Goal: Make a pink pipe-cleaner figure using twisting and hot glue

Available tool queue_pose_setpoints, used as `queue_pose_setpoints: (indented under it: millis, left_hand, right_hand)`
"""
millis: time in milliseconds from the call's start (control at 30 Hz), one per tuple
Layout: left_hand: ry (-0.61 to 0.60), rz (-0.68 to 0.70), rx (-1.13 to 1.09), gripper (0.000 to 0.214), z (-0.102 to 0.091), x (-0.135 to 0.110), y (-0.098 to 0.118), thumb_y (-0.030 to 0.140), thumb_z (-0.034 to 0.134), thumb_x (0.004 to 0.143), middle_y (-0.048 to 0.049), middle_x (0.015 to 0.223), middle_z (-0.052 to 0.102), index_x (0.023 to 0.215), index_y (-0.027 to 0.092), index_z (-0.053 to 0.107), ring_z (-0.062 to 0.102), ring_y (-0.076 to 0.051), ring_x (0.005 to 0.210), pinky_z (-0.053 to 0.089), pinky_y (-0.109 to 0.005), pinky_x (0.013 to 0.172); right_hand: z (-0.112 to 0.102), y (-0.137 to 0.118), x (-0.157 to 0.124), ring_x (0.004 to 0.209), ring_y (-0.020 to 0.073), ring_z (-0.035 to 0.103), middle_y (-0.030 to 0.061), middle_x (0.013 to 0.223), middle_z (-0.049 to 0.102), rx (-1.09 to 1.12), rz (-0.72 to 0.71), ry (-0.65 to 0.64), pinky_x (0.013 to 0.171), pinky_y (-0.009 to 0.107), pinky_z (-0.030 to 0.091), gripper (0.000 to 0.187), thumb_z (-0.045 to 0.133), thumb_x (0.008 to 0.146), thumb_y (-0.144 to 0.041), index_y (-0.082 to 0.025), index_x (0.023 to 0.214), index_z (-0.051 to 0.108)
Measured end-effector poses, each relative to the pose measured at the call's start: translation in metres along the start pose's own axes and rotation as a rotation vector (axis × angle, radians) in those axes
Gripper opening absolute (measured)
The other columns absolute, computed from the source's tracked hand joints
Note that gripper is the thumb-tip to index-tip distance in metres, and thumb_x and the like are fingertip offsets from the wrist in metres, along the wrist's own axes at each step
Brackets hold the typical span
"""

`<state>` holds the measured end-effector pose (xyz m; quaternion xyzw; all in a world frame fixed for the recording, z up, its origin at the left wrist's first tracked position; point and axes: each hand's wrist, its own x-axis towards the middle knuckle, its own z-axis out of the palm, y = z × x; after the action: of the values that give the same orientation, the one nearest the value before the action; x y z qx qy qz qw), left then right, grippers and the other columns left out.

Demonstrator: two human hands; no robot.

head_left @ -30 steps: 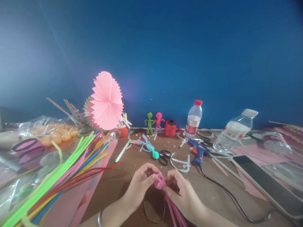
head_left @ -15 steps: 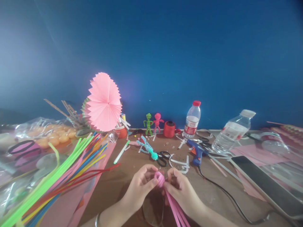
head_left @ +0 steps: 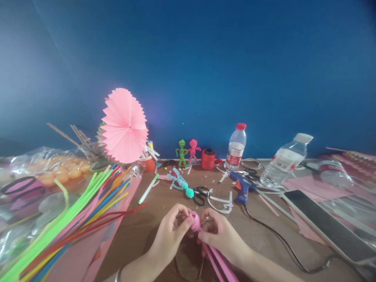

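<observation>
Low over the table's near middle, pink pipe cleaners (head_left: 195,221) are wound into a small ball at one end. My left hand (head_left: 173,231) pinches that ball between thumb and fingertips. Just to the right, my right hand (head_left: 219,233) is closed on the strands below the ball, and their long loose ends (head_left: 219,262) trail down toward me under the palm. Beyond the hands lie a light-blue pipe-cleaner figure (head_left: 182,183) with a turquoise head and black-handled scissors (head_left: 201,196). A green figure (head_left: 182,152) and a pink figure (head_left: 193,150) stand by the wall.
Pipe cleaners in several colours (head_left: 79,219) lie at left, near a pink paper fan (head_left: 125,125). A blue glue gun (head_left: 243,187) with its cord (head_left: 273,235), two bottles (head_left: 235,147) (head_left: 286,160) and a phone (head_left: 329,227) occupy the right. White strips (head_left: 221,201) are scattered beyond my hands.
The view has shifted slightly. My right thumb and fingers have moved a little on the strands just below the pink ball; both hands still hold the pink pipe cleaners.
</observation>
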<state>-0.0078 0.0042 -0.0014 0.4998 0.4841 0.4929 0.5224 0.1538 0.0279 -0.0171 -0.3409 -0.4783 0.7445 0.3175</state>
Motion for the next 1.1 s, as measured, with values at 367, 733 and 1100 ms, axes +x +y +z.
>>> queue_pose_setpoints:
  millis: [367, 733, 1100]
  left_hand:
    - [-0.013, 0.168, 0.086, 0.013, -0.007, 0.002, -0.006, 0.022, 0.063, 0.077, -0.004, 0.099, 0.056, 0.088, 0.021, 0.056, 0.058, -0.018, 0.085, 0.048, -0.025, 0.07]
    - [-0.078, 0.19, 0.225, 0.003, -0.004, 0.001, -0.009, 0.019, 0.063, 0.076, -0.0071, 0.104, 0.062, 0.078, 0.019, 0.06, 0.059, -0.021, 0.097, 0.045, -0.029, 0.083]
    - [-0.045, 0.141, 0.265, 0.01, -0.005, 0.001, -0.002, 0.024, 0.061, 0.079, -0.0084, 0.104, 0.064, 0.073, 0.019, 0.067, 0.061, -0.021, 0.097, 0.048, -0.028, 0.08]
  right_hand:
    - [0.005, 0.002, 0.0, 0.032, 0.0121, 0.056, -0.0036, 0.053, 0.063, -0.019, 0.024, 0.132, 0.031, 0.019, 0.042, 0.023, 0.055, 0.075, -0.031, -0.022, 0.078, 0.034]
    - [0.01, -0.002, -0.009, 0.055, 0.0101, 0.052, -0.0067, 0.06, 0.049, -0.373, -0.15, 0.192, 0.052, 0.02, 0.04, 0.017, 0.051, 0.069, -0.007, -0.02, 0.07, 0.04]
    - [0.008, 0.003, -0.01, 0.054, 0.009, 0.05, -0.0074, 0.061, 0.047, -0.388, -0.156, 0.15, 0.053, 0.021, 0.038, 0.02, 0.051, 0.069, -0.006, -0.021, 0.071, 0.039]
